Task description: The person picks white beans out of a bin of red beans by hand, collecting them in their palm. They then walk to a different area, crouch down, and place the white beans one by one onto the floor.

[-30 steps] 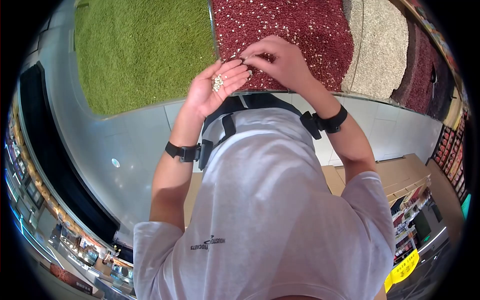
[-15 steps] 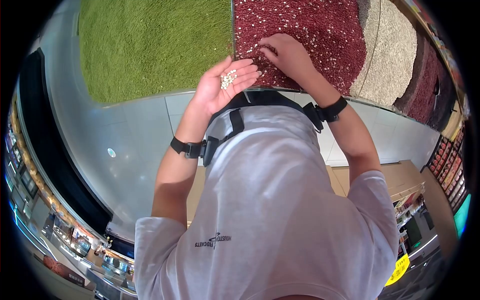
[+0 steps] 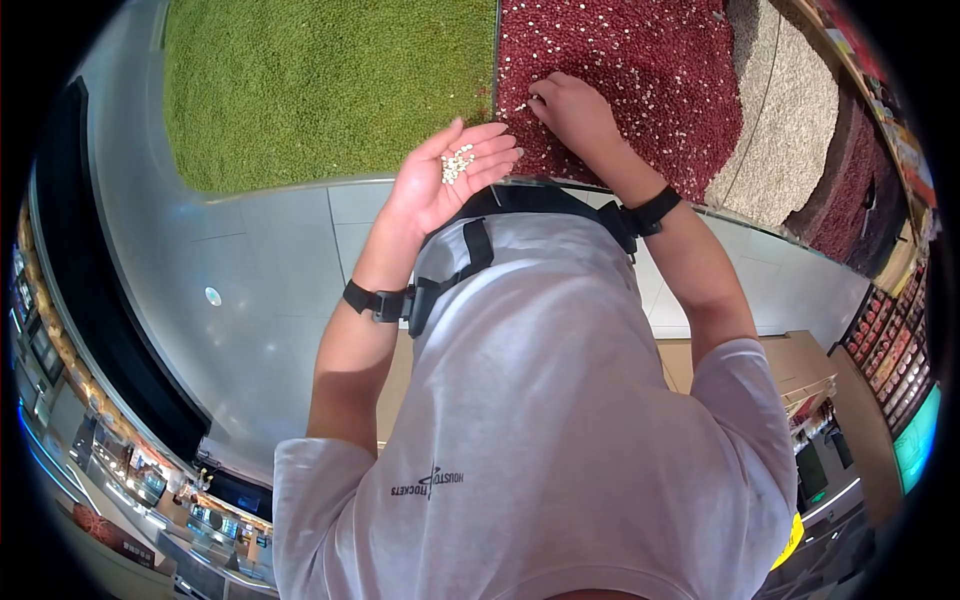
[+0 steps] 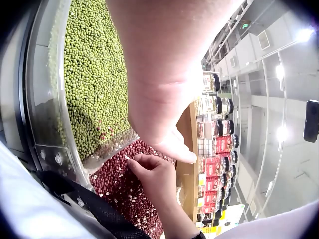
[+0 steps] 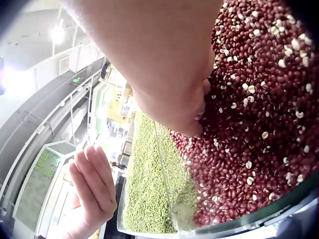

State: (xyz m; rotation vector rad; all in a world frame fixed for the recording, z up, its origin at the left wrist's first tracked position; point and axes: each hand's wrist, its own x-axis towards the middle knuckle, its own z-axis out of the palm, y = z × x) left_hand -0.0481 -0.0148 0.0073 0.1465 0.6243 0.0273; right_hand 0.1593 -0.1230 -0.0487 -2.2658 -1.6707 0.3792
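Observation:
My left hand (image 3: 425, 185) is held palm up with its fingers extended, near the front edge of the bins. A small heap of white grains (image 3: 457, 164) lies on that palm. To its right, my right hand (image 3: 580, 113) reaches down over the red beans (image 3: 660, 60), its thumb and fingers brought together. At its fingertips in the left wrist view a white grain (image 4: 128, 158) shows between thumb and forefinger. Many more white grains (image 5: 251, 89) are scattered among the red beans. In the right wrist view the right fingertips are mostly hidden behind the hand.
Green mung beans (image 3: 330, 90) fill the bin on the left, with a clear divider (image 5: 167, 174) between them and the red beans. Pale grains (image 3: 785, 110) lie in a section farther right. Shelves of jars (image 4: 217, 154) stand beyond. A metal counter side (image 3: 280, 260) runs along the front.
The right hand has drawn away from the left fingertips and come down over the red beans, its fingers closing together. The left hand stays palm up with the white grains.

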